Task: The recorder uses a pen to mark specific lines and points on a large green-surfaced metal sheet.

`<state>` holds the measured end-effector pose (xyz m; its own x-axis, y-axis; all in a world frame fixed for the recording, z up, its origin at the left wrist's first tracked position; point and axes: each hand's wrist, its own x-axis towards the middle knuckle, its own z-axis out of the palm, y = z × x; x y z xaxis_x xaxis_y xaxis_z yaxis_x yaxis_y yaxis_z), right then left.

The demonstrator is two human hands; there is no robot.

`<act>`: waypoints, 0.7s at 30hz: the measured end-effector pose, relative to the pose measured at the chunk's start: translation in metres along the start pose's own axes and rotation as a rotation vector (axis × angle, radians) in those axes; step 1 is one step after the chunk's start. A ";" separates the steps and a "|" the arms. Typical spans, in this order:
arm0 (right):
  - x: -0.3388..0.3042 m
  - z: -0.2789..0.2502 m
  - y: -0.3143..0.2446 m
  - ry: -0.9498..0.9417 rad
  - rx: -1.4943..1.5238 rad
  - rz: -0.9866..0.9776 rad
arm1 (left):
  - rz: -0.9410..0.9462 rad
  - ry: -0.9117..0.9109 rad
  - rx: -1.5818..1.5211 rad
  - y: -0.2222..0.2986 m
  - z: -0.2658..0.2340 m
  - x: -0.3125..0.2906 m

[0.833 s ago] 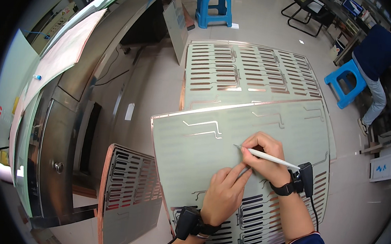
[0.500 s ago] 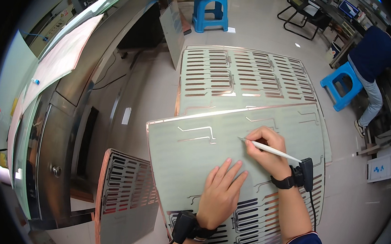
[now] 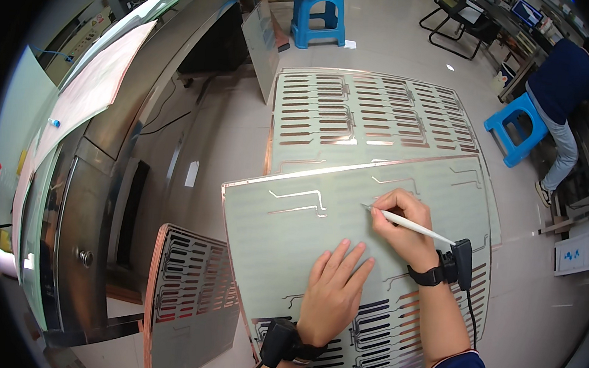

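A large pale green circuit panel (image 3: 289,253) with copper edges and thin metallic traces lies tilted in front of me. My left hand (image 3: 332,284) rests flat on it, fingers stretched out and slightly spread, holding nothing. Above and to the right of it, my right hand (image 3: 402,223) pinches a slim white pen-like tool (image 3: 419,228) with a thin pointed tip. That tip is at the panel's upper middle, right of a bent silver trace (image 3: 300,200). Whether it touches the surface, I cannot tell. Both wrists carry black strapped devices.
Another patterned copper panel (image 3: 383,111) lies beyond, partly under this one. A stack of panels (image 3: 192,293) leans at the lower left, beside a metal-framed bench (image 3: 92,203). Blue stools (image 3: 517,129) stand farther off; a person (image 3: 562,84) sits on the right one.
The right hand and the tip of the white tool have shifted very slightly up the panel. My left hand stays in place.
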<state>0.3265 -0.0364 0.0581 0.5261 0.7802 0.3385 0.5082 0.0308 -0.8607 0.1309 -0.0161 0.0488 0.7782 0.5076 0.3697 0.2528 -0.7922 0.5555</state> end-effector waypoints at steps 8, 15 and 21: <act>0.000 -0.002 0.002 -0.028 -0.040 -0.063 | -0.010 -0.019 -0.011 -0.001 0.000 0.002; -0.003 -0.028 0.019 0.392 0.410 0.115 | -0.024 0.015 0.181 -0.001 0.039 0.075; 0.005 -0.065 0.004 0.631 0.480 0.098 | 0.680 -0.372 -0.135 0.037 0.074 -0.011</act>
<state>0.3757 -0.0727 0.0810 0.9128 0.2963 0.2809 0.1665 0.3581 -0.9187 0.1741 -0.0759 0.0101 0.8844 -0.2398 0.4003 -0.4017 -0.8280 0.3913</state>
